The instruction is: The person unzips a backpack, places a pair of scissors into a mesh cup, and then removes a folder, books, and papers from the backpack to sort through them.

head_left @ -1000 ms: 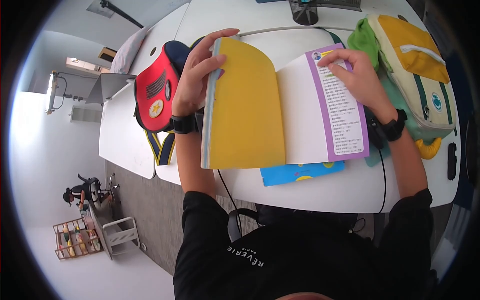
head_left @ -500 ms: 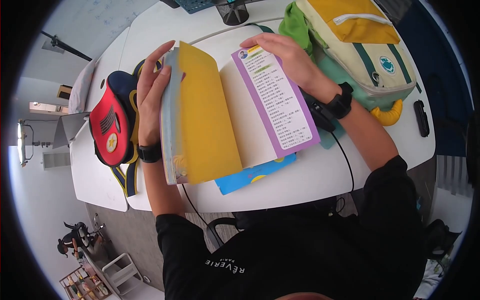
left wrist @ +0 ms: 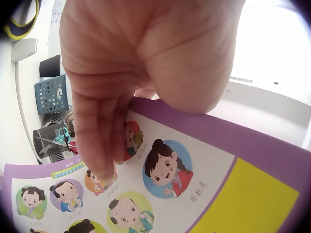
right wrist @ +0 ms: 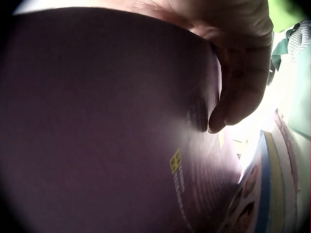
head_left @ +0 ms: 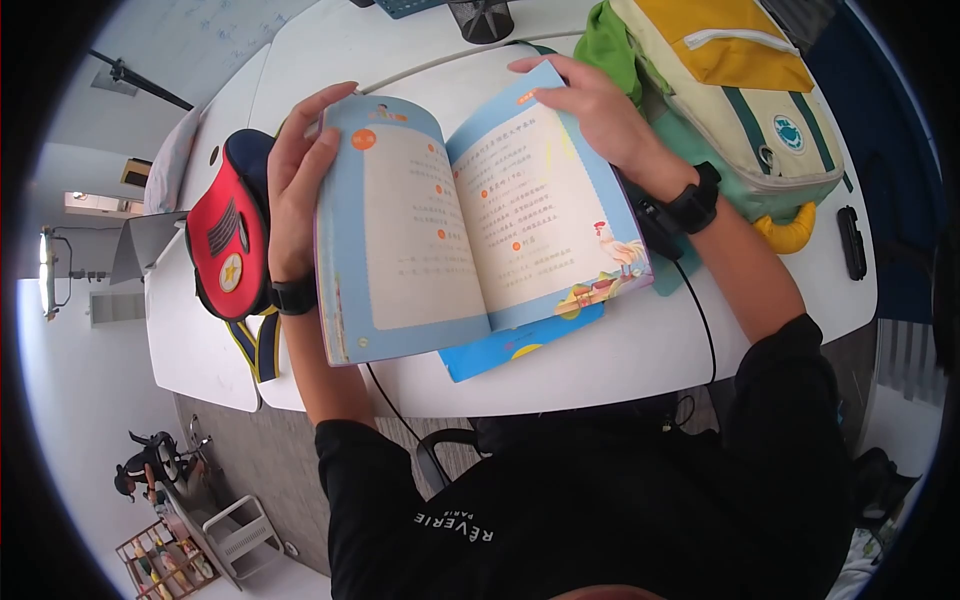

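An open book (head_left: 420, 240) with blue-bordered printed pages is held up above the table in the head view. The left hand (head_left: 300, 185) grips its left edge, thumb at the page margin; in the left wrist view this hand (left wrist: 146, 53) has its fingers on the purple cover (left wrist: 223, 128) with cartoon children. At the upper right corner the right hand (head_left: 612, 120) pinches the right-hand page, thumb in front. The right wrist view shows that hand's fingers (right wrist: 238, 92) curled over the edge of a dark purple cover (right wrist: 107, 111).
A blue booklet (head_left: 530, 345) lies under the book. To the left is a red and navy bag (head_left: 225, 235); to the right, a cream, green and yellow backpack (head_left: 735, 110) and a black case (head_left: 851, 243). A mesh pen holder (head_left: 482, 20) stands behind. A cable (head_left: 700, 310) crosses the table.
The yellow page and the purple-bordered flap are out of sight, and printed blue-bordered pages now face up. The right hand has gone from resting at the flap to pinching the page corner.
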Demonstrator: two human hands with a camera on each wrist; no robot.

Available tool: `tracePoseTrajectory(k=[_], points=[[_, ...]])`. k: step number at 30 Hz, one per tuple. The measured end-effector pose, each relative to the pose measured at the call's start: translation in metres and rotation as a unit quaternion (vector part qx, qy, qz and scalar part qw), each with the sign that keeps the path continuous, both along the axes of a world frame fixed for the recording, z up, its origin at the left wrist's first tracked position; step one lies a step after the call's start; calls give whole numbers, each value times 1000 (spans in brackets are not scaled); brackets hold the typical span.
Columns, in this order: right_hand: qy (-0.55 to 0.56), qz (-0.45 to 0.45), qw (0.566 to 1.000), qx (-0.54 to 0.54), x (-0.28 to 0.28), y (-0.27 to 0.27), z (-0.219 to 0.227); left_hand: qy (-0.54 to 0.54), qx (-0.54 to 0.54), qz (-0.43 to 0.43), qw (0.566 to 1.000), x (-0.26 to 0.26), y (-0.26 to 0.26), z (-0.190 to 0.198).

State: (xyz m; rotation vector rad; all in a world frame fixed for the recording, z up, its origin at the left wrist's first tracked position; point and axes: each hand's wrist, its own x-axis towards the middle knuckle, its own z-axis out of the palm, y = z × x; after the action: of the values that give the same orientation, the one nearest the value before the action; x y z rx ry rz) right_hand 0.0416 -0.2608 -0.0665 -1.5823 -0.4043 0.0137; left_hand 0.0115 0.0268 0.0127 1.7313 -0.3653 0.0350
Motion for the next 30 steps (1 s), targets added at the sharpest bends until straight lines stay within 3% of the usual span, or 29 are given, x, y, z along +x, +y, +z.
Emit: tracePoseTrajectory(k=[1,5,7,11,16,22,26,30], points=[[-4,-53,998,-36,-4,3,4,-3,3,-2,1000,-1,1,2],[-52,-53,997,-2,-3,5,-1,5,10,-1,1000,-1,7,6],[-82,-34,991,-95,-9,3,10,2,7,2,1000,-3,4,7],[-73,9,982,-176,-1,-1,4,4,7,5,1000,-3,2,7],[4,25,998,-60,-1,-2,2,1,13,5,1000,-5,0,8],[-67,23,996,-61,1,-7,0,-1,9,11,1000,-4,-1,6],[-62,32,997,-43,1,-8,-1,3,11,17,1000,-3,2,4],[0,53,997,50,-1,-3,2,-2,21,15,1000,-2,2,5]])
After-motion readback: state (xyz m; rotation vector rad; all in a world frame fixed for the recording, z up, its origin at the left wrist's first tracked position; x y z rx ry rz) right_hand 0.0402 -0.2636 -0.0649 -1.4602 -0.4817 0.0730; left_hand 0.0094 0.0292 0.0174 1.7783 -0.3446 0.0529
